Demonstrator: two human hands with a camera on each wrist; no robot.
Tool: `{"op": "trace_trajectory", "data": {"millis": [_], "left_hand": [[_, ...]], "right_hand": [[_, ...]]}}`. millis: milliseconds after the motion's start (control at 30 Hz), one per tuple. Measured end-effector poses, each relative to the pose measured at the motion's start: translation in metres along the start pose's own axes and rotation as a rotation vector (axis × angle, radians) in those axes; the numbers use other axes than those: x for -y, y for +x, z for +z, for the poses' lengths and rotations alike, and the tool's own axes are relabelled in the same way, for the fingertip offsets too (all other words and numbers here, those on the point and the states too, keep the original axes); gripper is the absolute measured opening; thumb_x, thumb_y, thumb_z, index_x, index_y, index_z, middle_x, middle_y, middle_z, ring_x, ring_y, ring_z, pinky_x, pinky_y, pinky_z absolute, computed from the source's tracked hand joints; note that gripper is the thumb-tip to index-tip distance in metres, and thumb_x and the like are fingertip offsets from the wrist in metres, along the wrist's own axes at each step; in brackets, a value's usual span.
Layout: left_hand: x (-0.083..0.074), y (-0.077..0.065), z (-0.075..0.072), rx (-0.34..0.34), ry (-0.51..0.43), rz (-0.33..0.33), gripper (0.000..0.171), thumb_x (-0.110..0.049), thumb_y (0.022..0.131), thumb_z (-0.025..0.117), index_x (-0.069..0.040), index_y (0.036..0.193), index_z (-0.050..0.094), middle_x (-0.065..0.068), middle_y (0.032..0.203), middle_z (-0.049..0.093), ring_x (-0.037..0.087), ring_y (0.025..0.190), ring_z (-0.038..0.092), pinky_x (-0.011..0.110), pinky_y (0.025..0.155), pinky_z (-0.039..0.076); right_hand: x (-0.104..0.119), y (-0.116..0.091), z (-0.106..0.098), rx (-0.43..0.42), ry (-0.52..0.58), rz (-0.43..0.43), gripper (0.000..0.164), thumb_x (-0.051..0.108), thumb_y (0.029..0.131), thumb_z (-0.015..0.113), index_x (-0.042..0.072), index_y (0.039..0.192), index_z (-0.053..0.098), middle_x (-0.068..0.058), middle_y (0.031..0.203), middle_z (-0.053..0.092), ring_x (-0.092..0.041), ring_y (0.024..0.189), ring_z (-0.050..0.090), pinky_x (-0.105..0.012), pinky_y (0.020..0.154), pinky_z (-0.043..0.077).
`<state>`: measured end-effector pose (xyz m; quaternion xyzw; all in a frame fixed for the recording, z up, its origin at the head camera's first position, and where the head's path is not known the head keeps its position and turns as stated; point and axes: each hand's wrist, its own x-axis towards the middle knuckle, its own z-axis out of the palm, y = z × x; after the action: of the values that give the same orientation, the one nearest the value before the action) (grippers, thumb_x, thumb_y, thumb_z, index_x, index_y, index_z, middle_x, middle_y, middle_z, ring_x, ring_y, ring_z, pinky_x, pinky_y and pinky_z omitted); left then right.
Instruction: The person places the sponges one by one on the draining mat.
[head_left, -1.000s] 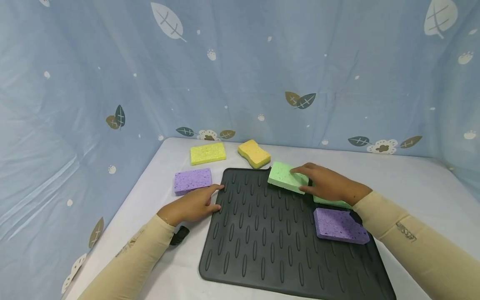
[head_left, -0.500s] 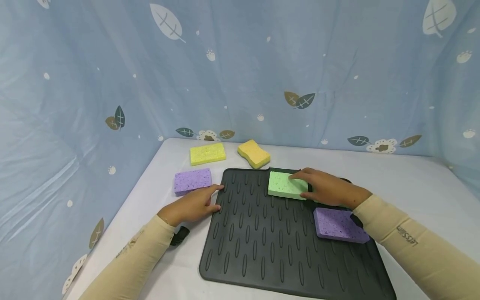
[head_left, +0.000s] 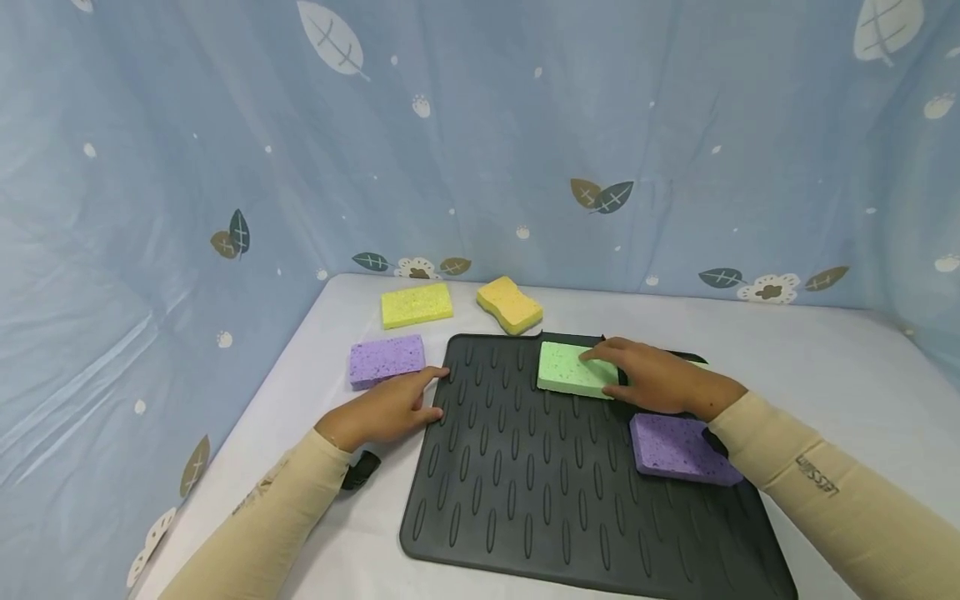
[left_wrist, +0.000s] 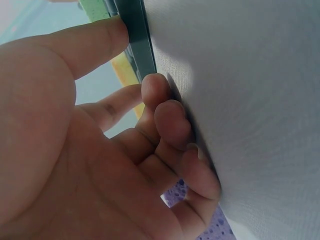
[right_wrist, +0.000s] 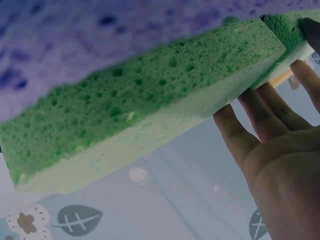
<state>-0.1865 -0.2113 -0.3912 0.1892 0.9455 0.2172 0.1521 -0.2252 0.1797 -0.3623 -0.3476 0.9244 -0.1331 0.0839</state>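
My right hand holds a light green sponge at its right end, index finger over the top and thumb at the near corner. The sponge lies flat near the far edge of a black ridged mat. A second green sponge, mostly hidden under this hand in the head view, sits right beside the first in the right wrist view. Nearer to me on the mat is a dark purple sponge. My left hand touches the mat's left edge with thumb and index finger; its other fingers rest bent on the white cloth.
Left of the mat, a lilac sponge lies just behind my left hand. Farther back are a lemon-yellow sponge and a waisted orange-yellow sponge near the mat's far edge. A blue leaf-print curtain encloses the back and left.
The green sponge in my right hand was tilted a second ago; it has come down level onto the mat, moving slightly toward me. My left hand has stayed at the mat's edge.
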Motion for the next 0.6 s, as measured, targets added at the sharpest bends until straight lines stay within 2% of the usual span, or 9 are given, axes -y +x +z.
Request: {"op": "trace_trajectory", "data": {"millis": [167, 333, 467, 600], "left_hand": [[0.000, 0.001, -0.001, -0.011, -0.008, -0.003, 0.063, -0.025, 0.097, 0.067, -0.013, 0.153, 0.039, -0.001, 0.072, 0.052, 0.010, 0.063, 0.048, 0.027, 0.060, 0.041], [-0.002, 0.001, 0.000, 0.005, -0.012, -0.026, 0.063, -0.026, 0.097, 0.067, -0.015, 0.153, 0.039, -0.001, 0.072, 0.052, 0.010, 0.063, 0.047, 0.027, 0.060, 0.042], [-0.004, 0.001, -0.002, -0.006, -0.009, -0.032, 0.063, -0.026, 0.097, 0.068, -0.016, 0.153, 0.040, -0.001, 0.072, 0.053, 0.010, 0.062, 0.047, 0.028, 0.060, 0.041], [-0.004, -0.001, -0.001, 0.001, -0.015, -0.034, 0.063, -0.026, 0.097, 0.067, -0.015, 0.153, 0.040, -0.001, 0.072, 0.053, 0.010, 0.062, 0.047, 0.027, 0.059, 0.041]], "right_hand": [[0.001, -0.001, -0.003, -0.001, 0.001, -0.012, 0.057, 0.016, 0.093, 0.072, 0.011, 0.145, 0.052, -0.019, 0.145, 0.052, -0.040, 0.132, 0.052, -0.054, 0.102, 0.047], [0.005, -0.013, -0.010, -0.009, -0.009, 0.029, 0.057, 0.023, 0.094, 0.071, 0.013, 0.146, 0.051, -0.018, 0.149, 0.049, -0.040, 0.135, 0.049, -0.057, 0.103, 0.045], [0.009, -0.029, -0.017, -0.128, 0.006, 0.070, 0.051, 0.023, 0.095, 0.070, 0.013, 0.143, 0.055, -0.013, 0.144, 0.054, -0.037, 0.132, 0.052, -0.057, 0.101, 0.046], [0.011, -0.049, -0.021, -0.262, 0.019, 0.074, 0.041, 0.022, 0.097, 0.067, 0.013, 0.137, 0.060, -0.011, 0.138, 0.059, -0.035, 0.129, 0.055, -0.056, 0.098, 0.048]]}}
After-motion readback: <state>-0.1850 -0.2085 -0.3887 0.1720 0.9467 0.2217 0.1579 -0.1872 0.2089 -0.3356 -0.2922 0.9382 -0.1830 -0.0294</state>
